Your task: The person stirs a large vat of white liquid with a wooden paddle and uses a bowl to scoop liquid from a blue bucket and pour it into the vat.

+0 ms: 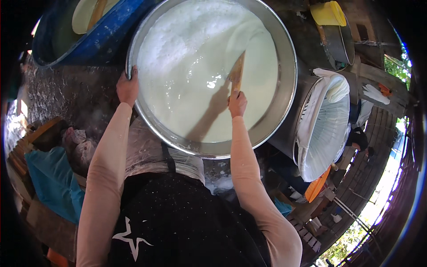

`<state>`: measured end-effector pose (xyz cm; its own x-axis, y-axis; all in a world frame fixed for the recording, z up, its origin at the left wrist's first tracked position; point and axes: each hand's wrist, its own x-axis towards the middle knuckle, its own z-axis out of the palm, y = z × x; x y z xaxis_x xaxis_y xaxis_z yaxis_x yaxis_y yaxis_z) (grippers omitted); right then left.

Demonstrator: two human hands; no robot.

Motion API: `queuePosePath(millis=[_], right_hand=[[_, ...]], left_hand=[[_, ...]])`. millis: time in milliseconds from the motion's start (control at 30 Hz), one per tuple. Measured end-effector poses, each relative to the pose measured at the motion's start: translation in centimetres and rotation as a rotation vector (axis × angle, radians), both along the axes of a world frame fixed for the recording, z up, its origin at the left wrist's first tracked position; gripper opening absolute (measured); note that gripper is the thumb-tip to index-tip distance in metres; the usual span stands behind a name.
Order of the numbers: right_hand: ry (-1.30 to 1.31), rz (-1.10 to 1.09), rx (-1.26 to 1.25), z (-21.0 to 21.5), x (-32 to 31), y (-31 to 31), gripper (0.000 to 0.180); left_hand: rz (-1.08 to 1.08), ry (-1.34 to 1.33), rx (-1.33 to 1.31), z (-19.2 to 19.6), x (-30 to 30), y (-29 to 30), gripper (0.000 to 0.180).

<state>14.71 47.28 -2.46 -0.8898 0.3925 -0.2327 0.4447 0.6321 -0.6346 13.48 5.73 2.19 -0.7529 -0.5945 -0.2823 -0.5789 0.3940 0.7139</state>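
We stand in an open-sided work shed with rough, dark masonry underfoot and plank walling off to the right, where daylight and green leaves show through. Before us sits a wide steel basin [289,84], nearly full of white, frothy liquid [187,58], foam thick at the far left and smoother near the middle.

Our left hand [127,86] clamps the basin's near-left rim, fingers curled over the edge. Our right hand [237,103] is closed in a fist around the upper end of a wooden paddle [237,73], whose blade slants down into the liquid right of centre; the hand's shadow falls across the surface below it.

Crowding the basin on the upper left is a blue barrel [100,38] holding pale liquid and a wooden stick [96,13], its wall just beside the basin's rim. On the right, close against the basin, stands a steel drum lined with white cloth [324,124]. Farther back are a yellow bucket [328,13] and a dark metal pot [340,44]. A blue tarp [53,182] lies at lower left, and our black apron [178,222] fills the foreground.
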Motion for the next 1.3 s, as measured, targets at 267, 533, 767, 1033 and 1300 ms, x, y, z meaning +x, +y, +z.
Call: queuePosePath(millis=[267,533,767,1033,1300], right_hand=[[-0.033,0.165,0.077,1.3,10.0,-7.8,0.043],[-0.283,0.349,0.053,7.6,16.5,-9.9,0.032],[-0.632,0.401,-0.378,15.2,14.8,-2.0,0.035],[-0.12,-0.088,-0.224,13.0,9.7,7.8,0.042],[0.006,-0.17,-0.009,4.1,-5.1,7.8,0.043]], left_hand=[[0.005,-0.061,0.065,-0.4,-0.1,0.2,0.048],[0.017,0.044,0.118,0.5,0.2,0.3,0.045],[-0.021,0.077,0.049,-0.5,0.4,0.5,0.043],[-0.023,0.01,-0.04,-1.1,0.6,-0.5,0.046],[-0.054,-0.015,-0.089,-1.7,0.3,-0.7,0.045]])
